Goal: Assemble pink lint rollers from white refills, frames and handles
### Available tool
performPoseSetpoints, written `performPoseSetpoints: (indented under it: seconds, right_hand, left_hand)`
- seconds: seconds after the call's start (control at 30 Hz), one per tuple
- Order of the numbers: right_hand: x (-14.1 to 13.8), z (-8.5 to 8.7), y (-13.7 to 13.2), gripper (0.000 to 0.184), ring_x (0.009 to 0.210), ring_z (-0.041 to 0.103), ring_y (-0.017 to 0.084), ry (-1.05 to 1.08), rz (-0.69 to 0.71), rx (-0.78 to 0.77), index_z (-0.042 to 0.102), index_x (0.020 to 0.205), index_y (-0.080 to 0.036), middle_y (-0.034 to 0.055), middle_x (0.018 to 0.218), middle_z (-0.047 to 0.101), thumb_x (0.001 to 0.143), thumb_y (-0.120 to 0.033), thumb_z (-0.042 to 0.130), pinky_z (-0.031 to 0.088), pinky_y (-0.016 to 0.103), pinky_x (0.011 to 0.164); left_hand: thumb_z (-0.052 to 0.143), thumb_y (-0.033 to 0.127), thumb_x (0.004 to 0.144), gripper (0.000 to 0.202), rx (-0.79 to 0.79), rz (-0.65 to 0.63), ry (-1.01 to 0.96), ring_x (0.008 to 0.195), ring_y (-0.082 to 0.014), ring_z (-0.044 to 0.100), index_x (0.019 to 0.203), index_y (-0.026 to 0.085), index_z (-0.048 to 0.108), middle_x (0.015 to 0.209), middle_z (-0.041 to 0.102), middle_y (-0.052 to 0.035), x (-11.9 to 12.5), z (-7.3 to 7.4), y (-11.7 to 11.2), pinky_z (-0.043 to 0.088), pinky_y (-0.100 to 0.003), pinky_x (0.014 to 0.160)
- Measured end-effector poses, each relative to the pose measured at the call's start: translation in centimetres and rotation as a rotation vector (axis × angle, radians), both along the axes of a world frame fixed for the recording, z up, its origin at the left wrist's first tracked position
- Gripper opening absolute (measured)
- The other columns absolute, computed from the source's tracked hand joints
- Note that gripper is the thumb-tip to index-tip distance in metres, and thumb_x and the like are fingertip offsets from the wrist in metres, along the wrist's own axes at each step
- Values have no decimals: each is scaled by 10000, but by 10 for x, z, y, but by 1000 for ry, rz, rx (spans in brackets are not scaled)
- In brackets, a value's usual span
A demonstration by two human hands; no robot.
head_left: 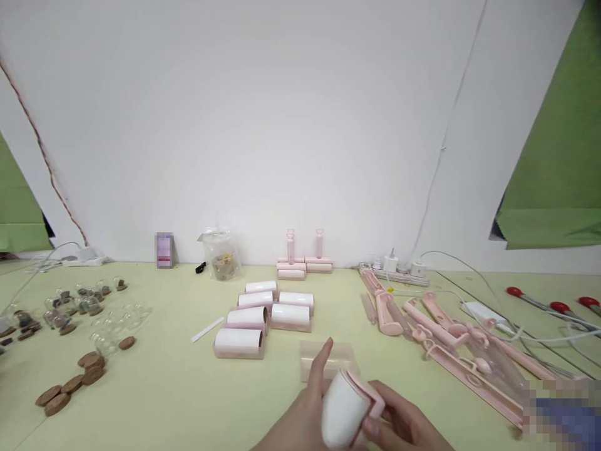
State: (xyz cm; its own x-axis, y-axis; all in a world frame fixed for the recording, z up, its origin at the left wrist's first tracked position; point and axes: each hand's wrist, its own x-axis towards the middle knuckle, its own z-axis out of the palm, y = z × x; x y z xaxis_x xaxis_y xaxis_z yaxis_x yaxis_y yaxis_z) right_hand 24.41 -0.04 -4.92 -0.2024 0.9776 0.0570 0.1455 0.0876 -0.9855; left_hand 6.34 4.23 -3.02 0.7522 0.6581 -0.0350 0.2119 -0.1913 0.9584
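A white lint roll [345, 407] is tilted between my two hands at the bottom centre. My left hand [303, 416] is closed around its left side, thumb pointing up. My right hand [401, 419] grips the pink plastic holder [370, 394] fitted along the roll's right side; some of its fingers are hidden behind it. Just beyond my hands a translucent pink cover [328, 360] lies on the table. Several white lint rolls [239, 341] rest in pink covers farther off, in two columns.
Loose pink handles and frames [469, 376] are heaped at right, near a power strip [399, 274] and white cables. Finished-looking pink rollers [305, 266] stand by the wall. Small glass domes [115, 319] and cork discs [72, 383] occupy the left. A white strip [207, 329] lies beside the rolls.
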Motion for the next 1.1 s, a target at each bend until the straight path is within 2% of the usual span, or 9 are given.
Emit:
performPoseSetpoints:
  seconds: [0.07, 0.17, 0.27, 0.43, 0.53, 0.63, 0.77, 0.93, 1.1]
  right_hand:
    - [5, 2, 8, 389, 882, 582, 256, 41, -101, 19, 596, 892, -205, 60, 860, 641, 703, -543, 550, 461, 332, 769]
    - [19, 21, 23, 354, 954, 555, 265, 6, -209, 101, 577, 920, -215, 79, 956, 634, 727, -510, 545, 456, 352, 805]
    - [27, 43, 38, 346, 990, 530, 250, -162, -255, 214, 550, 1026, -239, 77, 1075, 592, 762, -462, 532, 447, 346, 816]
    - [9, 57, 53, 280, 903, 550, 195, -501, -18, 378, 501, 1073, -253, 35, 989, 599, 826, -384, 477, 443, 307, 770]
    - [-7, 47, 55, 219, 876, 545, 197, -746, 156, 453, 544, 1024, -245, 36, 935, 598, 831, -330, 486, 435, 299, 733]
    - [-17, 29, 49, 183, 852, 537, 190, -855, 169, 480, 557, 983, -236, 43, 925, 562, 814, -284, 508, 443, 291, 697]
    - [-6, 22, 56, 242, 910, 530, 163, -888, 53, 526, 527, 1052, -259, 40, 1008, 539, 836, -349, 467, 451, 269, 751]
    - [44, 39, 122, 222, 983, 511, 241, -1173, -324, 431, 624, 849, -139, 132, 1014, 562, 861, -258, 438, 373, 404, 872]
    - [74, 31, 173, 284, 1035, 495, 225, -1249, -398, 305, 511, 1104, -174, 74, 1199, 488, 838, -273, 516, 396, 455, 860]
  left_hand:
    - [681, 233, 577, 1168, 98, 38, -4, 1030, -237, 488, 1311, 196, -228, 1147, 478, -101, 1, -2, 6, 346, -399, 917]
    - [659, 309, 622, 981, 282, 245, 51, 1193, -247, 310, 1349, 224, 5, 1278, 336, -98, -6, -6, 21, 242, -386, 1001]
    - [611, 290, 669, 808, 269, 330, 122, 1177, -244, 322, 1322, 210, 143, 1271, 332, -100, -15, -24, 38, 257, -374, 991]
    - [622, 238, 668, 588, 152, 251, 38, 1052, -200, 441, 1182, 188, 341, 1087, 483, -48, -18, -53, 45, 319, -318, 941]
    - [658, 256, 643, 493, 139, 182, 1, 1032, -206, 453, 1080, 205, 435, 1082, 502, -19, -19, -53, 41, 353, -304, 901]
    - [653, 231, 642, 536, 135, 189, -10, 1068, -212, 427, 1123, 218, 415, 1135, 481, -22, -19, -49, 41, 340, -307, 916]
    - [644, 240, 650, 549, 123, 197, 6, 1078, -210, 423, 1141, 213, 400, 1155, 464, -37, -19, -50, 41, 330, -305, 929]
    - [649, 233, 639, 687, 155, 212, 73, 1095, -218, 414, 1240, 231, 317, 1160, 457, -47, -21, -49, 40, 306, -312, 951]
    - [617, 255, 683, 634, 257, 168, 62, 1169, -224, 346, 1248, 265, 330, 1278, 372, -45, -23, -49, 38, 259, -324, 991]
